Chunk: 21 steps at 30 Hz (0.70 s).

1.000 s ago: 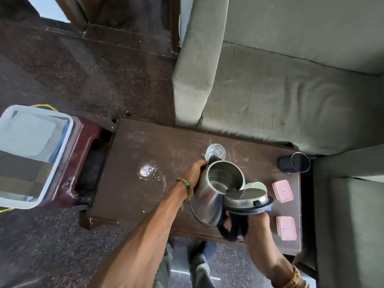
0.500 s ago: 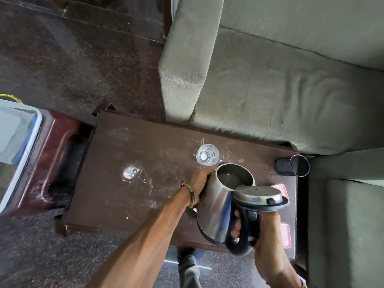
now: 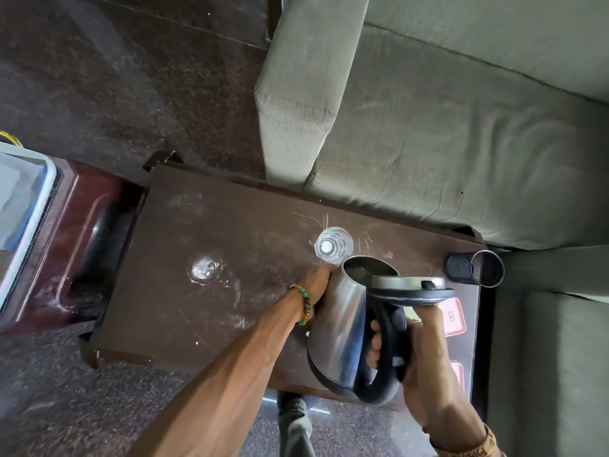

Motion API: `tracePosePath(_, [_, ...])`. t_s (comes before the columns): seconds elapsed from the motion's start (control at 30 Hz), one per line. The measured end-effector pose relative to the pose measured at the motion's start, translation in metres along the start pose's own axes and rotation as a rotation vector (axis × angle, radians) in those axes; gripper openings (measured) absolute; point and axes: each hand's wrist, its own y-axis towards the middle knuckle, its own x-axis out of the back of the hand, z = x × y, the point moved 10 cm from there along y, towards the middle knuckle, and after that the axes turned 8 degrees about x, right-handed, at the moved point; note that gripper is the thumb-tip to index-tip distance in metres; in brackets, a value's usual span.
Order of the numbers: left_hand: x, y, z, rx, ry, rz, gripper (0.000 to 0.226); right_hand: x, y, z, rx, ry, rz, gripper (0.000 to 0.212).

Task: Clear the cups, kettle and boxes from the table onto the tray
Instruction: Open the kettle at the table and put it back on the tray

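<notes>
A steel kettle point(image 3: 342, 328) with its lid flipped up hangs tilted over the right half of the dark wooden table point(image 3: 184, 311). My right hand point(image 3: 425, 364) grips its black handle. My left hand point(image 3: 321, 282) presses against the kettle's body near the spout. A clear glass point(image 3: 333, 244) stands just beyond the spout. A second clear glass point(image 3: 205, 269) stands toward the table's left. Two pink boxes point(image 3: 454, 316) lie at the right edge, partly hidden by the kettle and my hand. A black mesh cup point(image 3: 476, 268) lies on its side at the far right corner.
A dark red tray point(image 3: 82, 206) sits off the table's left end, with a white-rimmed bin point(image 3: 23, 206) beyond it. A grey-green sofa point(image 3: 461, 143) borders the table's far side and another cushion point(image 3: 553, 374) its right. My leg shows below the table.
The kettle has shifted right and nearer to me with both hands still on it. The view has swung right, so the tray and bin slid toward the left edge.
</notes>
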Motion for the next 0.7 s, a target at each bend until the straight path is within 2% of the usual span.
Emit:
tracePosePath(0.17, [0.0,0.003,0.004,0.061,0.006,0.031,0.029,-0.008,0.007,0.006,-0.042,0.001,0.029,0.063])
tracePosePath(0.7, [0.008,0.007,0.007,0.105,0.061,0.035,0.031,-0.019,0.015,0.009,-0.073,-0.022,0.048,0.067])
